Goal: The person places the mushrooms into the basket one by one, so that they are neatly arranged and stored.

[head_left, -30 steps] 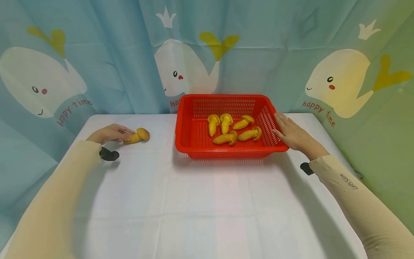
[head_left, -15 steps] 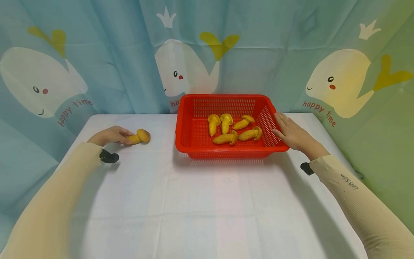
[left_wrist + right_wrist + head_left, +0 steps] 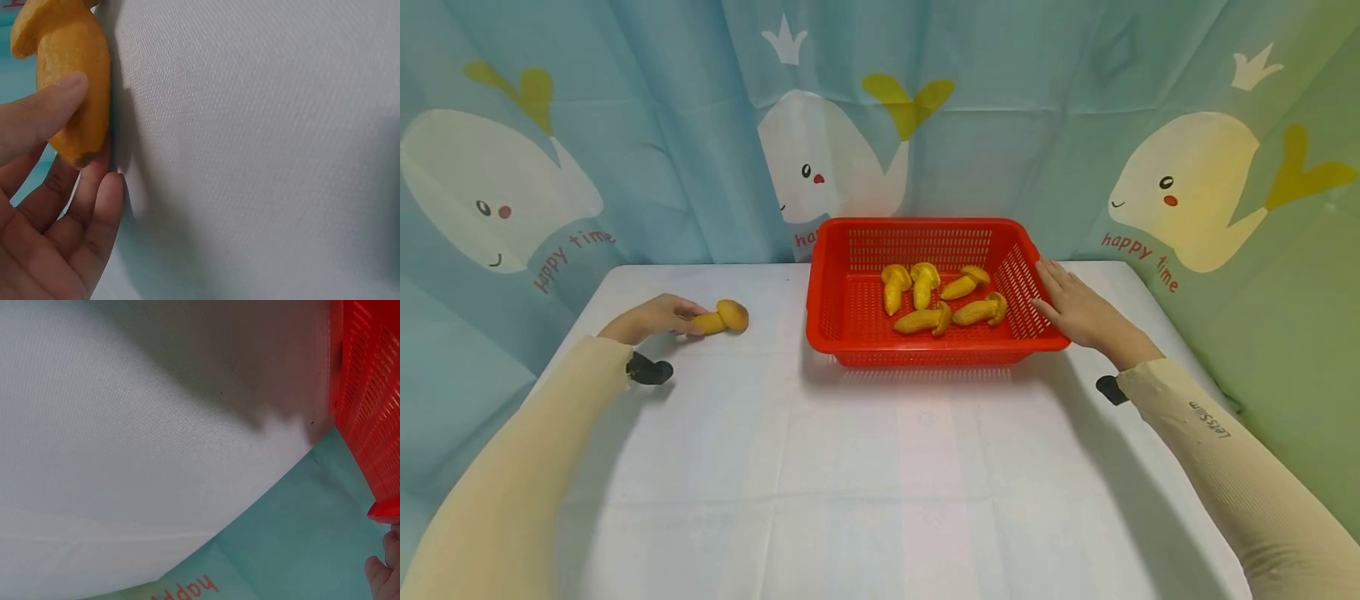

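Observation:
At the left of the table, my left hand [image 3: 658, 317] pinches the stem of a yellow mushroom [image 3: 732, 315] that lies sideways, its rounded cap pointing right. The left wrist view shows the thumb [image 3: 59, 103] across the mushroom's stem [image 3: 75, 47], with fingers behind and below it, close to the cloth. My right hand [image 3: 1084, 310] rests with straight fingers along the right rim of a red plastic basket [image 3: 925, 346]. Several similar mushrooms [image 3: 923, 319] lie inside the basket. Only a few fingertips of the right hand show in the right wrist view, beside the basket wall [image 3: 369, 381].
A white cloth [image 3: 850, 450] covers the table, which ends at the back against a blue-green curtain [image 3: 692, 167] printed with whales. The basket stands at the back, right of the middle. Dark wrist cameras [image 3: 650, 369] stick out from both cuffs.
My left hand has shifted slightly toward me, and its fingers have settled around the stem. The mushroom has turned and moved a little. The right hand and basket have stayed still.

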Demonstrator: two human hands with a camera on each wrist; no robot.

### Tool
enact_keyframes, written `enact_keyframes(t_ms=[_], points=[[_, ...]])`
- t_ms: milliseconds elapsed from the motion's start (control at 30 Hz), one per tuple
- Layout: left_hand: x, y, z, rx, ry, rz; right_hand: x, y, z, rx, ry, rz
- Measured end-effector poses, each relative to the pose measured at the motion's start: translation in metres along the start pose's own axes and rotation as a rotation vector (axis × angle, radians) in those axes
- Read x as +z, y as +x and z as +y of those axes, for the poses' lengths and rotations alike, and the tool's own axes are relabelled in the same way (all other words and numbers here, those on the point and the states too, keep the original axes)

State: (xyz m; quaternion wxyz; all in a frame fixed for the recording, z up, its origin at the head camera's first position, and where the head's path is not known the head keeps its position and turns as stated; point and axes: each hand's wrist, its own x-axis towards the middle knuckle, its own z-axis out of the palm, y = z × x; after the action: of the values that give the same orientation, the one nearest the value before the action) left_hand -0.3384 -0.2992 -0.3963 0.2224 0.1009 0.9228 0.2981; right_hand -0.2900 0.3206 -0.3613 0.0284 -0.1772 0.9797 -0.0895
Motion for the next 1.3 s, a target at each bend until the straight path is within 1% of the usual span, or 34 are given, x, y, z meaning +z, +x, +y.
enact_keyframes(t_ms=[167,333,467,600,633,733,933,1100,1300], points=[[0.0009,-0.0032,-0.0033,-0.001,-0.036,0.032,-0.0003,-0.0001,-0.0006,-0.001,0.004,0.003],[0.0004,-0.0048,-0.0037,0.004,-0.068,0.015,-0.0007,-0.0005,-0.0009,0.002,0.006,0.003],[-0.0002,-0.0034,-0.0042,0.004,-0.152,-0.014,-0.0004,0.0002,-0.0002,-0.003,0.000,0.003],[-0.0004,-0.0006,-0.0055,-0.005,-0.270,-0.037,0.0000,0.0003,0.0001,-0.001,-0.002,0.003],[-0.0004,-0.0002,-0.0058,-0.004,-0.290,-0.042,0.0001,0.0002,0.0001,0.000,-0.001,0.002],[-0.0004,0.0002,-0.0055,-0.014,-0.309,-0.054,0.0001,0.0001,0.0000,0.000,0.001,0.000],[-0.0002,0.0005,-0.0010,-0.056,-0.289,-0.097,-0.0005,-0.0007,-0.0003,-0.004,-0.003,-0.004],[-0.0003,0.0025,0.0001,-0.085,-0.246,-0.134,-0.0013,-0.0009,-0.0006,-0.008,0.001,-0.004],[0.0001,0.0023,0.0037,-0.107,-0.233,-0.179,-0.0022,0.0002,-0.0009,-0.011,-0.004,-0.005]])
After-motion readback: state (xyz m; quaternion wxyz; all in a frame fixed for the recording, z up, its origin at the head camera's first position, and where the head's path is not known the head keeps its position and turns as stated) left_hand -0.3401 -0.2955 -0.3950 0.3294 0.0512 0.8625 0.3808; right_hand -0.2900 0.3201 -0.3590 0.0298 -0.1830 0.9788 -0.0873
